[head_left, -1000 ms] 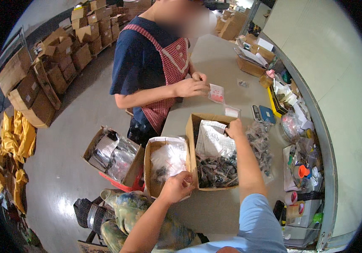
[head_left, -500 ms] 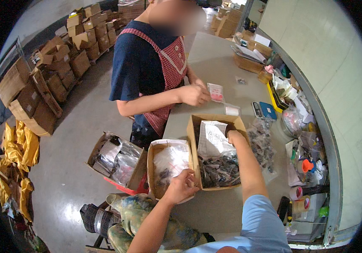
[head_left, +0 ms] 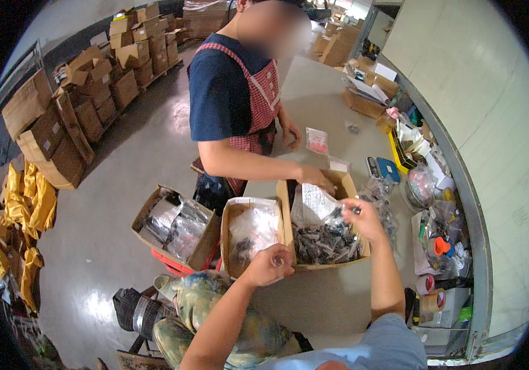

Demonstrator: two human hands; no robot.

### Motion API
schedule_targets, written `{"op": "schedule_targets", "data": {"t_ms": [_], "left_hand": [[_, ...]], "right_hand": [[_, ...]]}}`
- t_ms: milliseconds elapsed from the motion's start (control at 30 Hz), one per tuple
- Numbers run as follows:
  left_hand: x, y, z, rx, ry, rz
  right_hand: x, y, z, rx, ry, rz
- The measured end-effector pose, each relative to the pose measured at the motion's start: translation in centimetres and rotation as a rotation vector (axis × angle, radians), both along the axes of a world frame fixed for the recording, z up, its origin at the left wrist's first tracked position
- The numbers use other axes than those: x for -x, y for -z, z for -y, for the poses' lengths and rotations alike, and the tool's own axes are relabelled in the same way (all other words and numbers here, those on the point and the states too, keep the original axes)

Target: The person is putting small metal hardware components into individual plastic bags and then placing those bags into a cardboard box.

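Observation:
My left hand (head_left: pixel 269 265) is at the near right edge of a small carton (head_left: pixel 235 269) of clear plastic bags (head_left: pixel 254 228). Its fingers are curled around something see-through that I cannot make out. Above the right side of a larger carton (head_left: pixel 332 266), my right hand (head_left: pixel 366 221) has thumb and fingers closed; what they hold, if anything, is too small to tell. Many small dark bagged pieces (head_left: pixel 323 243) fill that carton, with a white handwritten paper (head_left: pixel 318 202) standing among them. A co-worker's hand (head_left: pixel 315 179) reaches over its far end.
A third carton (head_left: pixel 147 237) of bagged goods rests on a red stool (head_left: pixel 175 265) to the left. On the table are a blue scale (head_left: pixel 388 169), a bag with red contents (head_left: pixel 317 140) and clear bags (head_left: pixel 378 194). Tape rolls (head_left: pixel 432 301) and clutter line the right wall.
My right hand has lifted out of the larger carton toward its right side. The co-worker's hand has moved from the small bag to the carton's far end. My left hand has barely moved.

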State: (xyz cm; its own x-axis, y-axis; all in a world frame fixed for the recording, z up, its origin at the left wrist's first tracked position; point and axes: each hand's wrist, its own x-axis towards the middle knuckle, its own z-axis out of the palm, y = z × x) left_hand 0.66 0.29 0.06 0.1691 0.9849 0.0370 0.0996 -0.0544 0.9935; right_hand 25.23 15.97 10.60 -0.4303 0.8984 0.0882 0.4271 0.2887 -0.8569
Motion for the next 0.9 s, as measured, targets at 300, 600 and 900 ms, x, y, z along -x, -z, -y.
{"op": "schedule_targets", "data": {"t_ms": [300, 600, 900], "left_hand": [[0.7, -2.2, 2.9, 0.144, 0.150, 0.368], [1.1, -2.5, 3.6, 0.113, 0.247, 0.555], [1.7, -1.4, 4.0, 0.257, 0.262, 0.832]], "right_hand": [[8.8, 1.2, 11.7, 0.148, -0.463, 0.021], [9.5, -1.4, 11.6, 0.334, -0.503, -0.015], [10.9, 1.3, 13.9, 0.013, -0.441, -0.123]]}}
